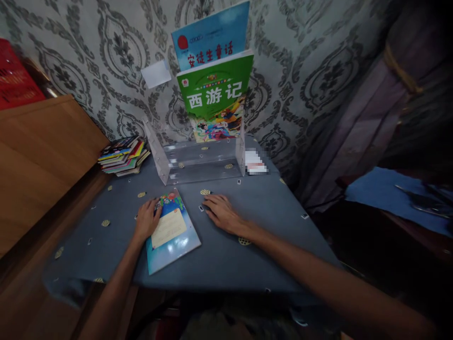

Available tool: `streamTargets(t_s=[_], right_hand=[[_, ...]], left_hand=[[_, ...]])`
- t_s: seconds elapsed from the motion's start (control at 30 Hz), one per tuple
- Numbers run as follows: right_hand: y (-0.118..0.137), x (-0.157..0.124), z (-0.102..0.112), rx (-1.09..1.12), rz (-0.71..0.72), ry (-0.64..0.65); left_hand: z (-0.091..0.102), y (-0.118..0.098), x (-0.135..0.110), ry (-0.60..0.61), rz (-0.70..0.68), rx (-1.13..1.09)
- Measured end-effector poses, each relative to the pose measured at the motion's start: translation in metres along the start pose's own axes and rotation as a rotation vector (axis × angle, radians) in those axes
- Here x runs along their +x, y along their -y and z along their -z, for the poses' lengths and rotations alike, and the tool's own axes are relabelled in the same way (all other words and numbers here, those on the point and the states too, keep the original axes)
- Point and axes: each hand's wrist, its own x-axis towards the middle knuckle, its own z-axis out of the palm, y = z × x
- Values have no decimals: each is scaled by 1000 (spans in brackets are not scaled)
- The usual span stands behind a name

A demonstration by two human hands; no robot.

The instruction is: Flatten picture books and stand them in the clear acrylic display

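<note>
A book (pixel 173 252) with a glossy blue, picture-edged cover and a pale panel lies flat on the tablecloth, slightly turned. My left hand (pixel 147 218) rests at the book's left edge, fingers stretched out and thumb over the cover; it is not wrapped round the book. To the right of the book, my right hand (pixel 223 215) lies flat on the cloth with its fingers extended and nothing in it. Beyond both hands stands a clear plastic rack (pixel 158 153). A green book (pixel 215 94) stands upright at its back tier, with a blue book (pixel 215 30) behind it.
A pile of books (pixel 123 158) sits at the table's back left, beside a wooden cabinet (pixel 46 151). Right of the rack lies a small blurred white item (pixel 255 161). A patterned blue-grey tablecloth (pixel 269 226) covers the table. Blue cloth (pixel 399 198) and a curtain are at the right.
</note>
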Motion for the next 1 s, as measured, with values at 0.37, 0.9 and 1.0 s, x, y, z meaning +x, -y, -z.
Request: streamTargets(t_s=[0.37,0.9,1.0], right_hand=[[-32,5,8,118,-121,-137],[-60,-30,47,457,-404,-297],[-63,-35,50,546,-403,-296]], left_hand=[[1,-57,24,234,-413,-173],[1,-166,82,253,-861,232],[3,-187,65,195,-670,191]])
